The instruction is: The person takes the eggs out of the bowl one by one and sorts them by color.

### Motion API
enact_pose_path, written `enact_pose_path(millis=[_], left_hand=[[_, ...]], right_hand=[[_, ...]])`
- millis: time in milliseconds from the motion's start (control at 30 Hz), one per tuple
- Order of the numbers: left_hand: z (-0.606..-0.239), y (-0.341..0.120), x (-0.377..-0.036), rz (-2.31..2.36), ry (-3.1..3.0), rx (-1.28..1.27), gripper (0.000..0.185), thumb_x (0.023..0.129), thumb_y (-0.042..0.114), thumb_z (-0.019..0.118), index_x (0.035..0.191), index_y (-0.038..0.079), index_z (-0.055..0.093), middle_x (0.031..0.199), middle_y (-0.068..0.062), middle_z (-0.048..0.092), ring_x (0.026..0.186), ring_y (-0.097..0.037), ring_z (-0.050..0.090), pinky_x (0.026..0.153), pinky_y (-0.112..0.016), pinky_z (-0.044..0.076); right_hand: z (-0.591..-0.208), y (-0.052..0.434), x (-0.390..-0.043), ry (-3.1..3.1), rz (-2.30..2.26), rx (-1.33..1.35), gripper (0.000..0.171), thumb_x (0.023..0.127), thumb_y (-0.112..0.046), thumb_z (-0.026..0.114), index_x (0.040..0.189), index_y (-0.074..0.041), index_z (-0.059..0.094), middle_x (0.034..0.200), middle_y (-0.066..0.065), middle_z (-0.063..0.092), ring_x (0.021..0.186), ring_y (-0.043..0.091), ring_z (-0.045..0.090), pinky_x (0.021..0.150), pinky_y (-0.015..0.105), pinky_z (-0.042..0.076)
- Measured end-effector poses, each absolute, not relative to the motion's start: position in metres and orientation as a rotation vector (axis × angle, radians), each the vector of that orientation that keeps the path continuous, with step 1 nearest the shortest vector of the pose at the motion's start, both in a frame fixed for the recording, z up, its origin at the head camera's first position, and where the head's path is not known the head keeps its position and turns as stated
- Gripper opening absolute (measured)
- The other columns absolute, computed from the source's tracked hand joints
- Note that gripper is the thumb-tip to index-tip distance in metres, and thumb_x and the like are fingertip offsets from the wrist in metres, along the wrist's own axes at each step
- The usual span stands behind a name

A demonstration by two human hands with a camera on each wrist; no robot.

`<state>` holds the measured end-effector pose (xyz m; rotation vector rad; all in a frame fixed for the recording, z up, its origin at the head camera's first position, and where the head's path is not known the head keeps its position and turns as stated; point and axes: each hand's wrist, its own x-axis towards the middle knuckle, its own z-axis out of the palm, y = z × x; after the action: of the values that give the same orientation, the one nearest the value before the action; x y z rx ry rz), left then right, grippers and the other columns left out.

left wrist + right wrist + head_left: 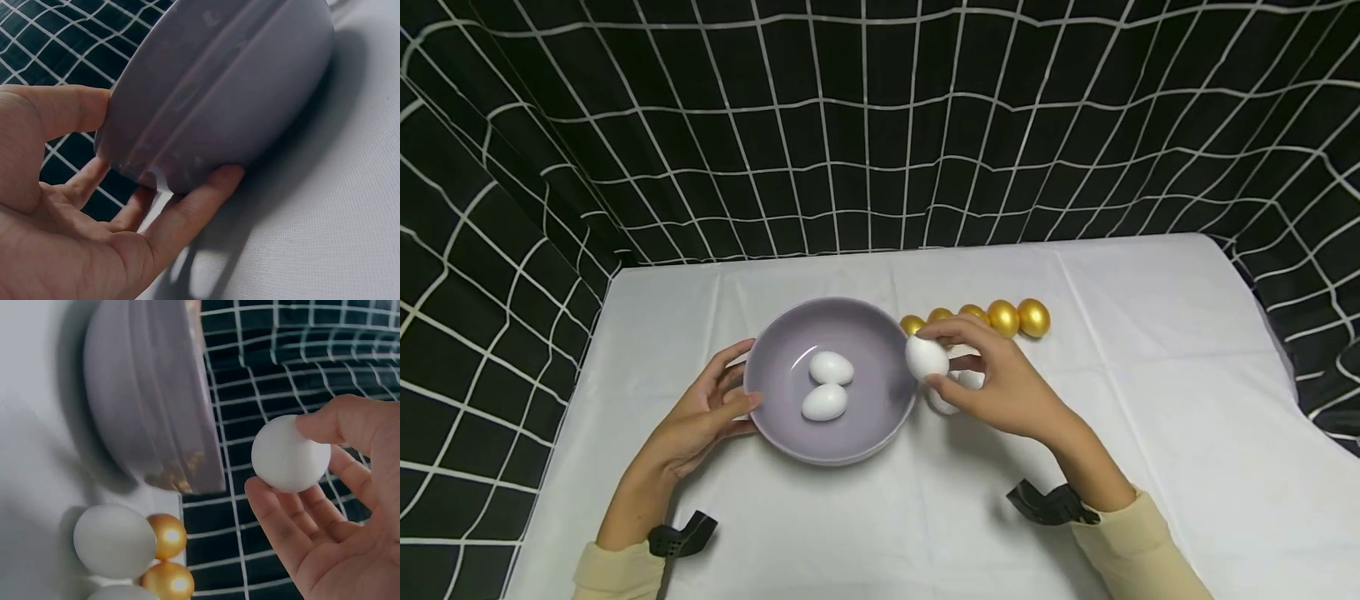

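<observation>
At the right rim of the bowl, the right hand (1000,383) pinches a smooth white matte egg (926,356) between thumb and fingertips, lifted clear of the cloth and level with the rim, not yet over the hollow. Across from it, the left hand (711,412) holds the shallow round lilac-grey ceramic bowl (880,408), thumb on the rim and fingers curled under the outer wall.

Judging by how things lie, the work is about halfway: 2 white eggs (827,384) already lie side by side in the bowl's bottom, 1 is in the fingers, and at least 2 more white eggs (114,540) wait on the cloth just under the right hand, though they are partly hidden, so the count may be off. A row of 5 shiny gold eggs (1002,317) sits untouched behind them on the white tablecloth (1150,417).

The held egg looks plain, unmarked and opaque, evenly rounded with no sheen.
</observation>
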<state>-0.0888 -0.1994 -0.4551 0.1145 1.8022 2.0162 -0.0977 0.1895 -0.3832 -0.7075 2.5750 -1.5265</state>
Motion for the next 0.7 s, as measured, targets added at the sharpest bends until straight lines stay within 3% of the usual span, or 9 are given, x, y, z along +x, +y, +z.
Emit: enact_pose_path(millis=[367,700], left_hand=[[-0.454,-0.200,-0.088,2.013,1.798,0.120,0.079,0.102,0.002,0.064,0.166,0.022,0.024,0.159,-0.013,0.038,0.124,-0.011,0.065,0.090,-0.041,0.063],[-0.453,-0.200,-0.089,2.002,1.801,0.143,0.078,0.102,0.002,0.063,0.166,0.023,0.024,0.163,-0.018,0.034,0.125,-0.011,0.065,0.092,-0.042,0.063]], right_hand=[[-0.395,0.223,-0.092,2.569,-1.743,-0.523,0.049,0.091,0.007,0.075,0.136,-0.002,0.061,0.132,0.002,0.062,0.119,0.004,0.062,0.092,0.020,0.060],[-0.406,0.251,-0.097,2.654,-1.565,-0.305,0.047,0.094,-0.005,0.077,0.138,-0.003,0.060,0.132,0.012,0.063,0.116,0.003,0.061,0.091,0.014,0.058]])
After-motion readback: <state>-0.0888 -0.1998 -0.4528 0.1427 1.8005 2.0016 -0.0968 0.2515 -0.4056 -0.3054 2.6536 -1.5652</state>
